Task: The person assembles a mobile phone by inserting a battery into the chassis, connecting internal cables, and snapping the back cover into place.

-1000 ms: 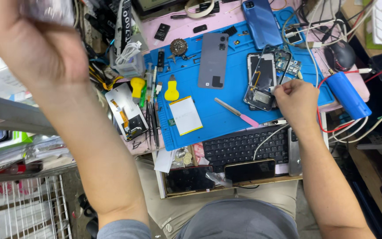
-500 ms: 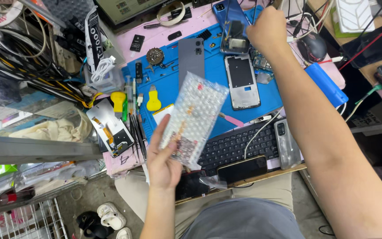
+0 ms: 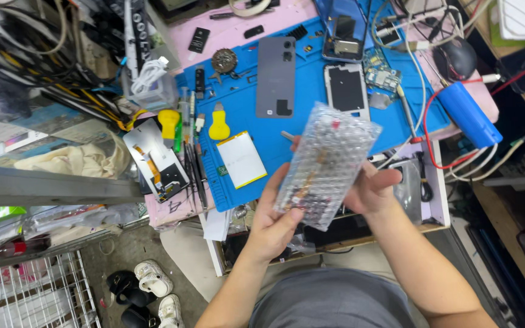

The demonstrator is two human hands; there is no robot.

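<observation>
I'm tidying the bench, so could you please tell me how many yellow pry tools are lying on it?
2: one yellow pry tool on the blue mat's left part, another yellow tool just off its left edge. Clutter may hide more.

A: You've got a clear, shiny plastic bubble pouch, bumpy all over.
B: And under it?
A: Matt blue rubbery mat; the grey phone back looks smooth, satin.
</observation>
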